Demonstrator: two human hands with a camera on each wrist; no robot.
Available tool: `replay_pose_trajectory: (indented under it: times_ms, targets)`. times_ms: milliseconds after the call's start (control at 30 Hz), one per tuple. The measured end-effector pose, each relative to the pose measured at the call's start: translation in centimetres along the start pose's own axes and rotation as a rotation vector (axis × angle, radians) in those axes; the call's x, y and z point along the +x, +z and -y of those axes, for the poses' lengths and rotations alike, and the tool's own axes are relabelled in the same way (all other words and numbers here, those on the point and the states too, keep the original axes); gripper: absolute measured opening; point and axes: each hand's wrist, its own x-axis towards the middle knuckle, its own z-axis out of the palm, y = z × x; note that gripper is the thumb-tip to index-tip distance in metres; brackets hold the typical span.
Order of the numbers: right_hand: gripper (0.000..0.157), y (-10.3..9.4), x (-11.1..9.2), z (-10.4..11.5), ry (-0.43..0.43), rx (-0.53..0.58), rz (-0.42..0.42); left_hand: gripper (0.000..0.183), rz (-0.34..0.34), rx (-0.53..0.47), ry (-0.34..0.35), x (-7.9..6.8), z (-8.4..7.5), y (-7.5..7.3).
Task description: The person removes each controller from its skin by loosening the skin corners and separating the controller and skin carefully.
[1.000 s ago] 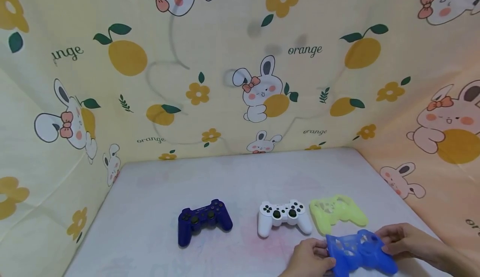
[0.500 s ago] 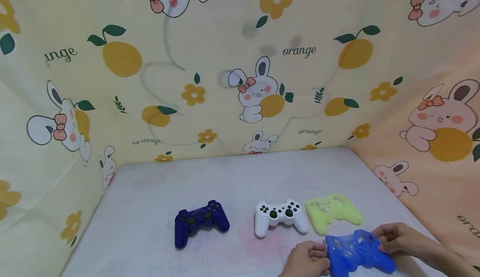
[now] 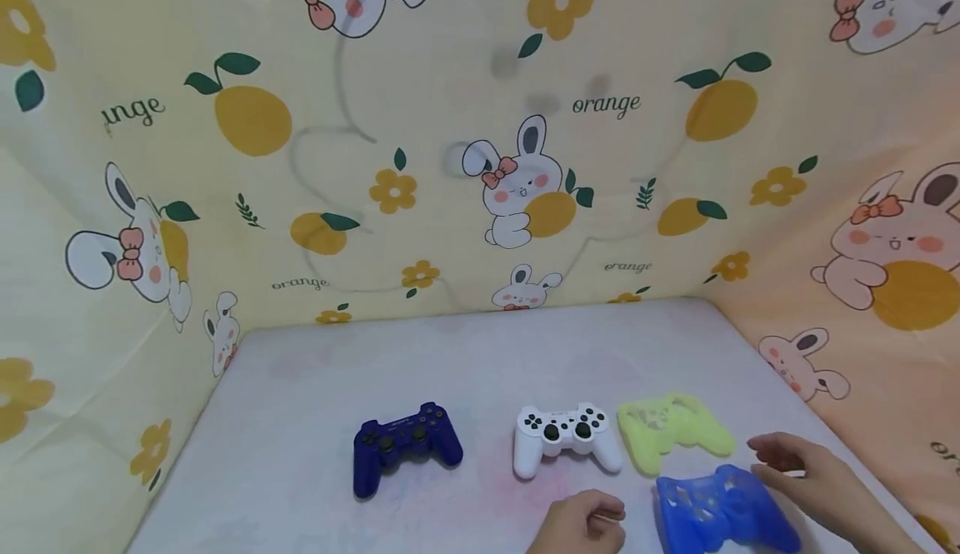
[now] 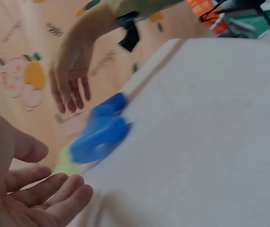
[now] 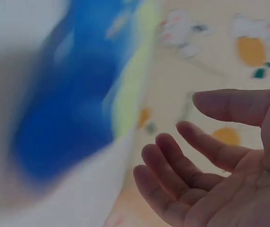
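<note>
A blue silicone controller cover point(image 3: 723, 511) lies on the white table at the lower right of the head view, touched by neither hand. My left hand point(image 3: 581, 523) is to its left, fingers loosely bent and holding nothing. Over its right end hovers my right hand point(image 3: 813, 483), also bare of any object; the right wrist view shows its fingers point(image 5: 173, 163) relaxed and apart from the blurred blue cover point(image 5: 78, 99). Just behind the blue cover is a yellow-green silicone cover point(image 3: 678, 429). Left of that rests a white game controller point(image 3: 566, 440).
A dark blue game controller point(image 3: 407, 447) sits further left on the table point(image 3: 300, 387). Patterned cloth with rabbits and oranges point(image 3: 465, 62) walls the back and both sides. An orange item point(image 4: 203, 12) shows beyond the table in the left wrist view.
Both hands have let go of the blue cover, which now rests on the table. The left hand has drawn away to the left, and the right hand has lifted off its right end.
</note>
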Motion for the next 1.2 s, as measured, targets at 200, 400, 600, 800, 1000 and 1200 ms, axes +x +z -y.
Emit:
replay_pose_trajectory:
  times_ms: [200, 400, 600, 800, 1000, 1200]
  targets:
    - [0.049, 2.7, -1.4, 5.5, -0.125, 0.180, -0.066, 0.021, -0.106, -0.023, 0.126, -1.8, -1.1, -4.3]
    - [0.046, 5.6, -1.6, 10.2, -0.112, 0.401, -0.085, 0.024, -0.236, 0.036, 0.201, -2.8, -1.8, -7.9]
    - [0.033, 8.4, -1.1, 14.5, -0.215, 0.538, -0.092, 0.028, -0.372, 0.117, 0.213, -3.6, -2.2, -10.9]
    - [0.033, 11.8, -0.2, 17.5, -0.335, 0.611, 0.012, 0.031, -0.513, 0.208, 0.254, -4.8, -1.8, -13.9]
    - [0.036, 14.6, 1.3, 20.0, -0.386, 0.766, 0.139, 0.040, -0.649, 0.215, 0.242, -6.4, -1.1, -17.3]
    - [0.036, 15.9, 2.9, 21.9, -0.366, 0.865, 0.250, 0.042, -0.737, 0.085, 0.144, -8.2, -0.7, -21.1]
